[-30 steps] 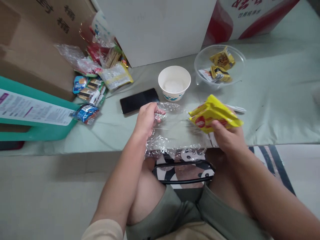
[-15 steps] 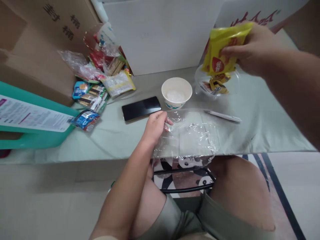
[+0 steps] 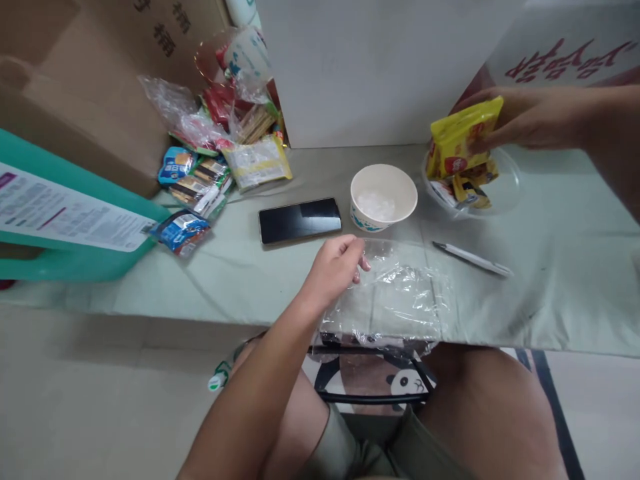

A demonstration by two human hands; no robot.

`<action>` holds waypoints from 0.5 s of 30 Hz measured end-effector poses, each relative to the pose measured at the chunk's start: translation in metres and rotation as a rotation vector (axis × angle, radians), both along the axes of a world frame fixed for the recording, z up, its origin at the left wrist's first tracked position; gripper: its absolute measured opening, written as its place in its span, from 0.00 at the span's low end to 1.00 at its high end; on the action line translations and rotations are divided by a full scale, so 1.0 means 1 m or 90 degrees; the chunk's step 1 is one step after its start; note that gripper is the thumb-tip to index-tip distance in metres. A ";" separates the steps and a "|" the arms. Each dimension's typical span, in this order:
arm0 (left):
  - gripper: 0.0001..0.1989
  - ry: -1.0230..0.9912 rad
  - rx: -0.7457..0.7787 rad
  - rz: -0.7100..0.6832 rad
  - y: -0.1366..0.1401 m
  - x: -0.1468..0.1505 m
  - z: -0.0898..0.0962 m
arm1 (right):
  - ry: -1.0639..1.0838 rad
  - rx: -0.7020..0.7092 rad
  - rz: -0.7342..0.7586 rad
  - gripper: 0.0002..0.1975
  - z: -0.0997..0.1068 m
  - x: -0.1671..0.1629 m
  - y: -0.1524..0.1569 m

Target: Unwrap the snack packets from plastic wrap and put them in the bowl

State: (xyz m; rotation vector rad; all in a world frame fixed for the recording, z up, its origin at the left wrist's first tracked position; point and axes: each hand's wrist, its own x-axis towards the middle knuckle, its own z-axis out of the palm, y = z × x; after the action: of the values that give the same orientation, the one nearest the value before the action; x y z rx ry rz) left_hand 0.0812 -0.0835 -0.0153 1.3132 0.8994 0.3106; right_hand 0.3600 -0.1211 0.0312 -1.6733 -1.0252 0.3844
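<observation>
My left hand (image 3: 337,270) pinches the edge of a clear plastic bag (image 3: 400,300) that lies limp over the table's front edge. Yellow snack packets (image 3: 463,137) are gripped in my right hand (image 3: 520,120), low over a clear plastic bowl (image 3: 507,183). Smaller yellow and dark packets (image 3: 473,190) lie in that bowl. Between my hands stands a paper cup (image 3: 383,197) with whitish, clear-looking contents. A white pen (image 3: 473,259) rests right of the bag, and a black phone (image 3: 300,221) lies left of the cup.
Snack packets and wrappers (image 3: 255,160) crowd the left, beside a cardboard box (image 3: 100,100) and a green container (image 3: 90,213). A white panel (image 3: 380,73) closes off the back. A printed box (image 3: 570,60) stands behind the bowl.
My right hand has lowered the yellow packets from above the bowl down to it. My left hand keeps its hold on the bag. The view has shifted, moving the table items rightward.
</observation>
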 end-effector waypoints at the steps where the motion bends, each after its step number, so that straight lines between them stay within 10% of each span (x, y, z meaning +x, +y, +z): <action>1: 0.18 0.003 -0.001 -0.002 0.000 0.001 0.000 | 0.005 0.001 -0.005 0.21 0.002 -0.003 -0.003; 5: 0.18 0.011 0.008 -0.003 -0.002 0.002 0.000 | 0.061 -0.061 0.014 0.19 0.029 0.008 0.004; 9: 0.19 0.013 0.019 0.004 -0.002 0.003 -0.001 | 0.110 -0.346 0.115 0.10 0.057 0.033 0.018; 15: 0.19 0.003 0.026 -0.006 -0.003 0.004 -0.004 | 0.054 0.006 -0.014 0.28 0.037 0.010 0.019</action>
State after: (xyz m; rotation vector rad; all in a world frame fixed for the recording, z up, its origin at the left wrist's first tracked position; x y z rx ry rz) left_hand 0.0851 -0.0867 -0.0198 1.3564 0.8944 0.3209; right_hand 0.3703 -0.1020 0.0682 -1.6442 -0.9444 0.4321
